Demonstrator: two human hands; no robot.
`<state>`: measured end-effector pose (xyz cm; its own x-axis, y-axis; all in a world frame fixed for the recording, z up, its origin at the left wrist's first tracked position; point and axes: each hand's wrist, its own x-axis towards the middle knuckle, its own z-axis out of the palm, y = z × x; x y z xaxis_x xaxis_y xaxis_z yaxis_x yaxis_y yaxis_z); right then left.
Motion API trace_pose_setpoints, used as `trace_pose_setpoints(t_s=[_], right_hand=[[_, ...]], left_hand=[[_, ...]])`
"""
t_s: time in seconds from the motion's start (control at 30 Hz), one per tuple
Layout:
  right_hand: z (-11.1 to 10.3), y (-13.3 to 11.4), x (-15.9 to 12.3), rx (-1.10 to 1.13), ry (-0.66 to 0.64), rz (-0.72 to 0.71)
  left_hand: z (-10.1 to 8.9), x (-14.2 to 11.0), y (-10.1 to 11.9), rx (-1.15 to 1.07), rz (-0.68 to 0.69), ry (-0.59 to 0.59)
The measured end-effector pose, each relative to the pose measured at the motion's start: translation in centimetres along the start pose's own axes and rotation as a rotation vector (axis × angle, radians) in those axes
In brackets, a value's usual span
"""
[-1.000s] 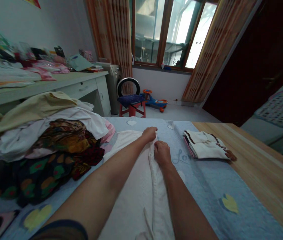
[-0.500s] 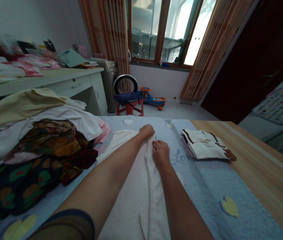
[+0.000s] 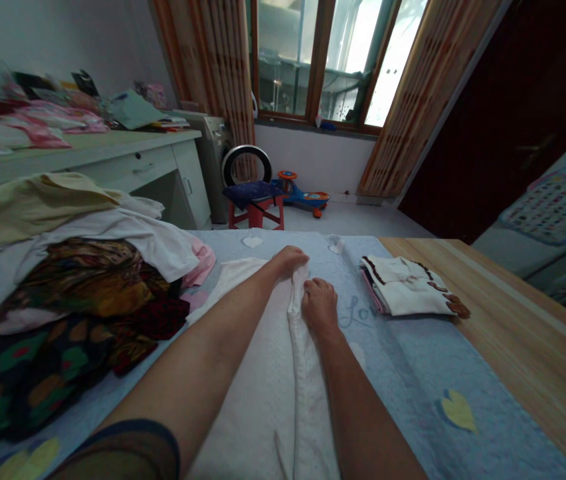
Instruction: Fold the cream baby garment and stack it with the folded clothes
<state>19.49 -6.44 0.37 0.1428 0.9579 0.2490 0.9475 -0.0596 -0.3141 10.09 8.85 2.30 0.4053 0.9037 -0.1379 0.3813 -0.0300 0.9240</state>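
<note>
The white cloth [image 3: 247, 420] lay flat on the blue quilt [image 3: 403, 380], right under the person's arms. Its long axis ran straight away from the person, from the bottom of the view toward the far end of the quilt. Along its middle there was a raised fold, a ridge [image 3: 307, 393], which pointed the same way, and its far end came up between the two hands. The left hand [image 3: 287, 262] was closed at the far edge of the cloth, with the fingers curled down, and it seemed to have hold of it. The right hand [image 3: 319, 305] was half closed just beside, on the ridge; I could not tell if it pinched the cloth or only pressed on it. In my judgement the step in hand was folding, and the next move called for laying the ridge flat and bringing the edges together. To the right lay a folded stack of clothes [image 3: 405, 287], and to the left a big pile of clothes [image 3: 77, 280]. Farther away stood a white desk [image 3: 137, 167], a red stool [image 3: 255, 215], a toy car [image 3: 303, 197] and a window [image 3: 313, 67].
</note>
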Motion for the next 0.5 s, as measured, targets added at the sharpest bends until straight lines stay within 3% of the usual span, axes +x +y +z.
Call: trace_pose_setpoints(t_s=[0.3,0.5], right_hand=[[-0.15,-0.11,-0.12,0.044,0.021,-0.001],[-0.16,-0.13,-0.07,0.054,0.007,0.011]], left_hand=[[-0.65,-0.27,0.45,-0.011,0.110,-0.011],[-0.67,-0.21,0.27,0.031,0.170,0.053]])
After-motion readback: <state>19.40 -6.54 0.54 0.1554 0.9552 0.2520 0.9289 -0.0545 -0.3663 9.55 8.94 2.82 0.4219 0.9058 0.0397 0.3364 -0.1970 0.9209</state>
